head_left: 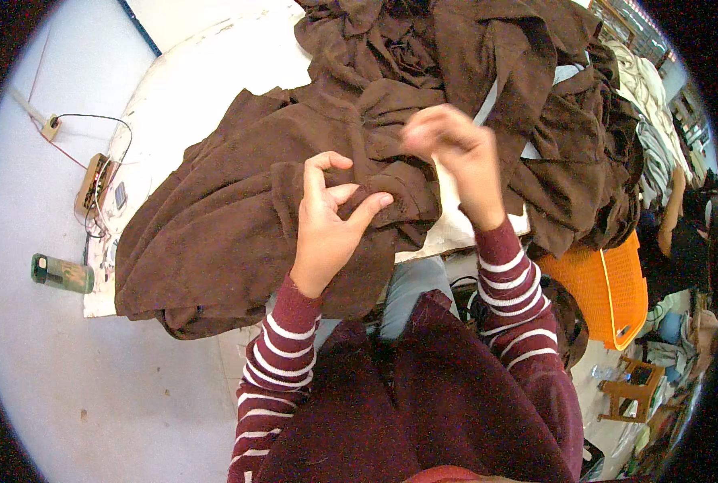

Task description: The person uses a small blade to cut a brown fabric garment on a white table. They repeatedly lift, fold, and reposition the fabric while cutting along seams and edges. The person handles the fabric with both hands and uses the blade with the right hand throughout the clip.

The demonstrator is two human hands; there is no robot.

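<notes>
A large dark brown cloth garment (pixel 214 209) lies spread over the white tabletop, its near folds hanging over the edge. My left hand (pixel 327 221) is on its right part, with the thumb pressed over a folded, seamed edge (pixel 407 193) and the index finger raised in a curl. Brown cloth sits between that thumb and the other fingers. Above and to the right, my right hand (pixel 459 153) is lifted over the cloth, its fingers drawn together and blurred by motion. Whatever those fingers may hold is too small or smeared to make out.
More brown cloth (pixel 552 169) is heaped at the back and right of the white table (pixel 214 48). A green bottle (pixel 63 274) and a wired box (pixel 93 185) are at the left. An orange basket (pixel 604 282) and wooden stool (pixel 632 390) stand right, near another person's arm (pixel 672 209).
</notes>
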